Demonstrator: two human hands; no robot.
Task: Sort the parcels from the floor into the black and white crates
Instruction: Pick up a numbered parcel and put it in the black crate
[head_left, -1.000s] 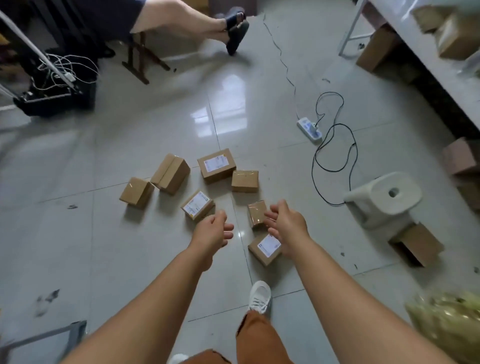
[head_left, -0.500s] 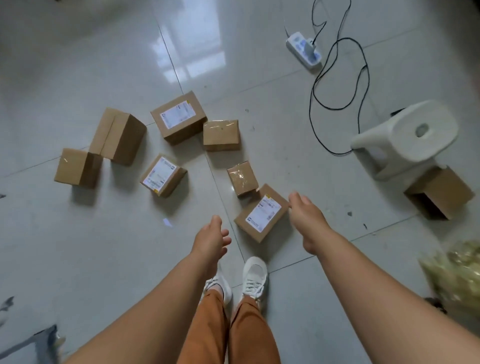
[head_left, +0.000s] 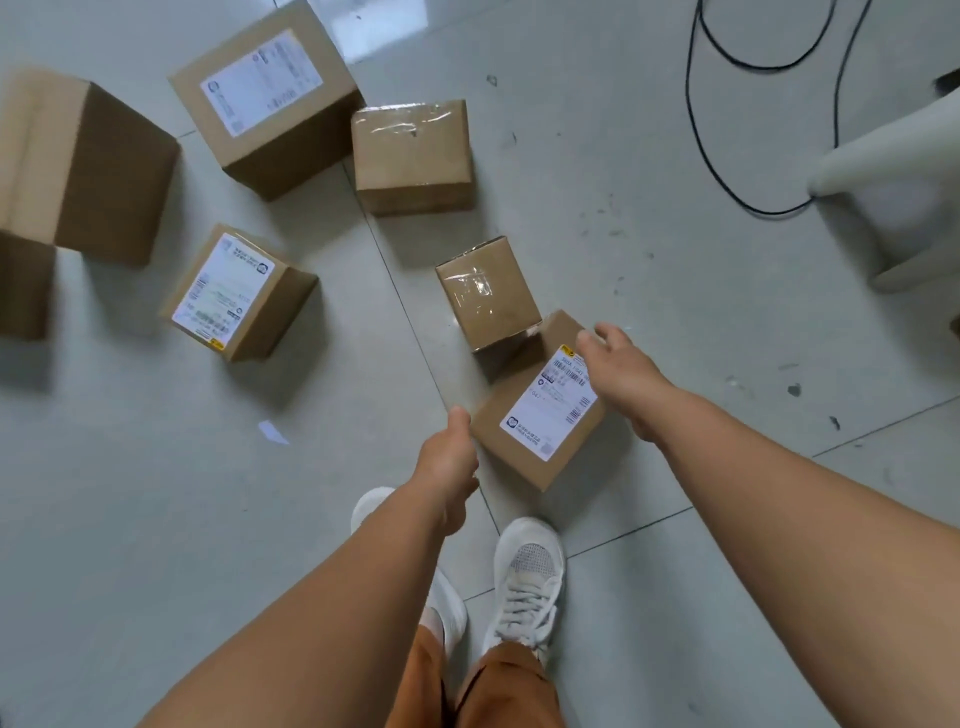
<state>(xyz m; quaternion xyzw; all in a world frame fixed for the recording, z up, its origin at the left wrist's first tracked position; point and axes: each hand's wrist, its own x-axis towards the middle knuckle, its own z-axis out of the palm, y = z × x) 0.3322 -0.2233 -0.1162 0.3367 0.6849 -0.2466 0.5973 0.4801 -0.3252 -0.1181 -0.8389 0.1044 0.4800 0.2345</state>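
Note:
Several brown cardboard parcels lie on the tiled floor. The nearest labelled parcel (head_left: 535, 415) sits just ahead of my shoes. My left hand (head_left: 449, 470) is at its near left corner, fingers loosely curled, holding nothing. My right hand (head_left: 626, 376) hovers over its far right corner with fingers relaxed, partly covering the label. A small taped parcel (head_left: 488, 291) touches its far edge. Further off lie a plain taped parcel (head_left: 413, 156), a large labelled parcel (head_left: 265, 98) and a smaller labelled parcel (head_left: 234, 291). No crates are in view.
A big plain box (head_left: 88, 166) lies at the left edge, with another box (head_left: 23, 286) below it. A white plastic stool (head_left: 898, 182) stands at the right, with a black cable (head_left: 701, 124) looping on the floor beside it. My white shoes (head_left: 527, 577) stand below the nearest parcel.
The view has dropped much closer to the floor. Both hands have come down to either side of the nearest labelled parcel.

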